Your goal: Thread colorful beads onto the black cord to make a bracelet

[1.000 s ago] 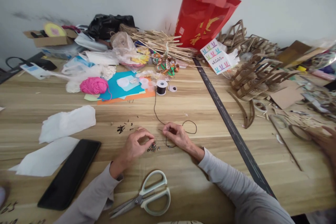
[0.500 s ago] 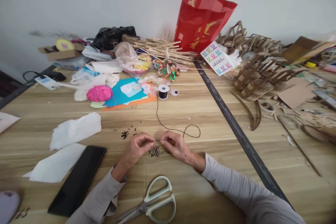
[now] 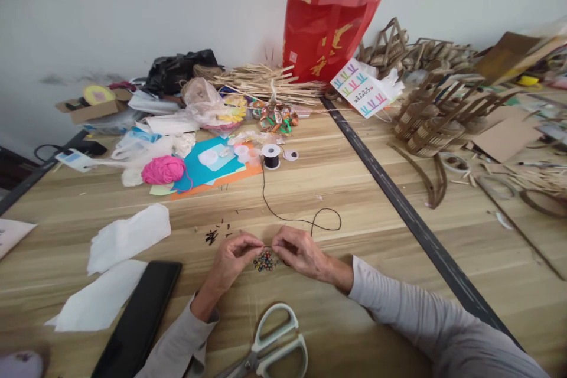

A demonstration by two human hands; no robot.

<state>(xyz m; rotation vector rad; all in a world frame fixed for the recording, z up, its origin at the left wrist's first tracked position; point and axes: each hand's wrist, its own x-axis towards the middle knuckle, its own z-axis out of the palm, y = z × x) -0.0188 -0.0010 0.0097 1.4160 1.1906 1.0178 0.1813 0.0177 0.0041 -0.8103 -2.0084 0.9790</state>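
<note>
Between my pinched fingertips runs a short stretch of thin black cord [image 3: 267,247]. My left hand [image 3: 234,257] grips it from the left, my right hand [image 3: 302,251] from the right. Just below the fingertips lies a small pile of multicoloured beads [image 3: 264,261]. From near my right hand the cord loops over the table and back to a white spool of black cord [image 3: 270,157]. Short black cut pieces [image 3: 211,237] are scattered left of my left hand. Whether a bead sits in my fingers is too small to tell.
Scissors with white handles [image 3: 280,339] lie in front of me. A black flat case [image 3: 139,313] and white paper sheets [image 3: 128,236] are at left. Pink yarn [image 3: 163,170], a red bag [image 3: 330,29] and small woven baskets [image 3: 436,127] stand farther back.
The camera view has shifted and tilted slightly. Both hands stay close together over the beads, still pinching, and the cord between the fingertips now shows more clearly.
</note>
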